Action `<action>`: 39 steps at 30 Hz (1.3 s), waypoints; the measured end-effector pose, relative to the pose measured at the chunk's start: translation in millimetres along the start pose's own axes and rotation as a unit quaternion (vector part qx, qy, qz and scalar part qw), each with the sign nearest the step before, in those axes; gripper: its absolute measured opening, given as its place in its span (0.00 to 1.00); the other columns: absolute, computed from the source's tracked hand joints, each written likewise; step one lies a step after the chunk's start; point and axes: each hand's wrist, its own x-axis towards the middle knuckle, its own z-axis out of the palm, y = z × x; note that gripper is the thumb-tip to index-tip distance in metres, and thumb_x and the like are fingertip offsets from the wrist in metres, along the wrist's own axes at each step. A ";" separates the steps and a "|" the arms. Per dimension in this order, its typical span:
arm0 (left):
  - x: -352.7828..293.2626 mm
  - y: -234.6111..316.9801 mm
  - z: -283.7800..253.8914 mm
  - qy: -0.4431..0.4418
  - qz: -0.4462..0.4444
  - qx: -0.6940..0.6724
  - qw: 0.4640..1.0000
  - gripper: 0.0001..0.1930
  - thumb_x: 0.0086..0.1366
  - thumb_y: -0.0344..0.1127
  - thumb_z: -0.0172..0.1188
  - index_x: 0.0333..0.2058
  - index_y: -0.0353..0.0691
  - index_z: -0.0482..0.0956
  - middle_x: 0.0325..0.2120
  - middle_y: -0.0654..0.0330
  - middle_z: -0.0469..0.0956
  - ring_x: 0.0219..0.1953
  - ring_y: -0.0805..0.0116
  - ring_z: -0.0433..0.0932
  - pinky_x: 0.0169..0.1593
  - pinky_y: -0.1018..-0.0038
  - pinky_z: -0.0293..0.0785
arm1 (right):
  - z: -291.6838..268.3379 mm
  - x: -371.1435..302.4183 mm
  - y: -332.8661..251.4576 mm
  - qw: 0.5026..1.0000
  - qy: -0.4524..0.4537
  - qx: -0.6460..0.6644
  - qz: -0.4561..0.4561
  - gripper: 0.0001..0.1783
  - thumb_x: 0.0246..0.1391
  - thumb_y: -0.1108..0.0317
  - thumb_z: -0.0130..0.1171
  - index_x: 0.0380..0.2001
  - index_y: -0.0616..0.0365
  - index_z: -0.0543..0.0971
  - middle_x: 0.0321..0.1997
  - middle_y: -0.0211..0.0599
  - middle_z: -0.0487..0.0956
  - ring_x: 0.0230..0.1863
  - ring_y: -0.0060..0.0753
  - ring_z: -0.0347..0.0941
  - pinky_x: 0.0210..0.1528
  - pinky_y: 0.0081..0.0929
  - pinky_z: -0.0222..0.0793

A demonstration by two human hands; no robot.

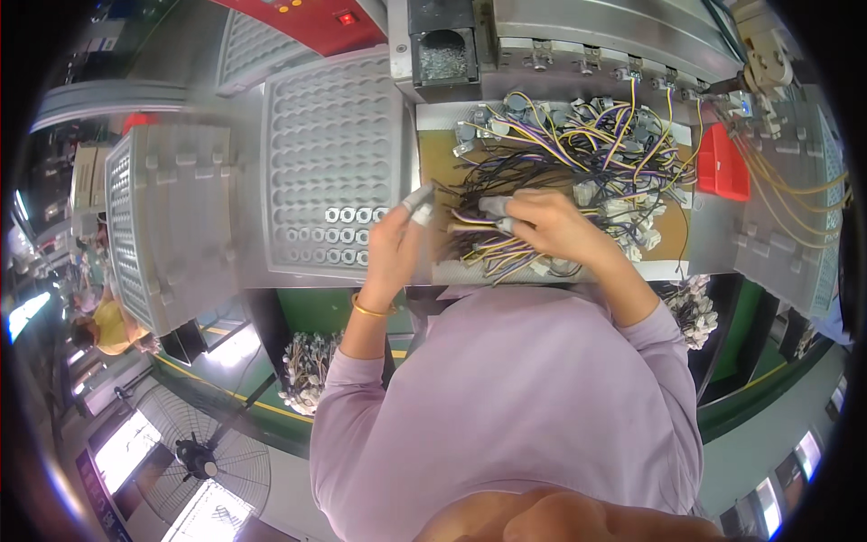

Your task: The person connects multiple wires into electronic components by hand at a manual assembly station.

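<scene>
A tangled heap of wire leads (551, 167), with black, yellow, white and purple strands, covers the brown work surface (670, 237). My right hand (549, 223), pale covers on its fingertips, is closed on several wires at the heap's left side. My left hand (396, 237) is beside the loose wire ends, its covered thumb and finger brought close together. Whatever sits between those fingertips is too small and blurred to make out. Small round grey parts (516, 102) lie among the wires at the back, and white connectors (632, 221) at the right.
Left of the wires lies a grey moulded tray (307, 117) with rows of round metal parts (348, 235). A black box (443, 59) and a metal fixture with clips (587, 63) stand behind. At the right is a red bin (722, 163). More wire bundles (312, 370) hang below the table edge.
</scene>
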 end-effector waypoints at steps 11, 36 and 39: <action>15.4 29.1 3.1 -0.011 -0.031 -0.217 0.976 0.15 0.57 0.26 0.53 0.45 0.32 0.71 0.37 0.61 0.75 0.36 0.77 0.72 0.40 0.81 0.69 | -32.6 -7.7 -21.0 0.988 -0.026 0.085 0.128 0.18 0.35 0.79 0.55 0.36 0.65 0.75 0.27 0.42 0.76 0.26 0.30 0.73 0.29 0.21 0.67; -3.8 -99.3 -81.8 0.328 0.011 0.341 0.881 0.15 0.50 0.34 0.58 0.37 0.35 0.75 0.38 0.54 0.72 0.40 0.58 0.69 0.44 0.64 0.65 | -29.0 9.6 -44.6 0.974 0.111 0.134 0.146 0.08 0.45 0.77 0.52 0.31 0.65 0.75 0.19 0.26 0.72 0.18 0.12 0.63 0.19 0.12 0.57; 10.5 -41.2 -66.1 0.209 -0.068 -0.289 0.932 0.16 0.52 0.31 0.56 0.41 0.33 0.71 0.38 0.56 0.73 0.39 0.67 0.72 0.38 0.73 0.71 | -29.1 7.0 -35.1 0.984 0.106 0.064 0.128 0.09 0.45 0.76 0.52 0.33 0.64 0.76 0.19 0.25 0.72 0.19 0.10 0.63 0.19 0.12 0.57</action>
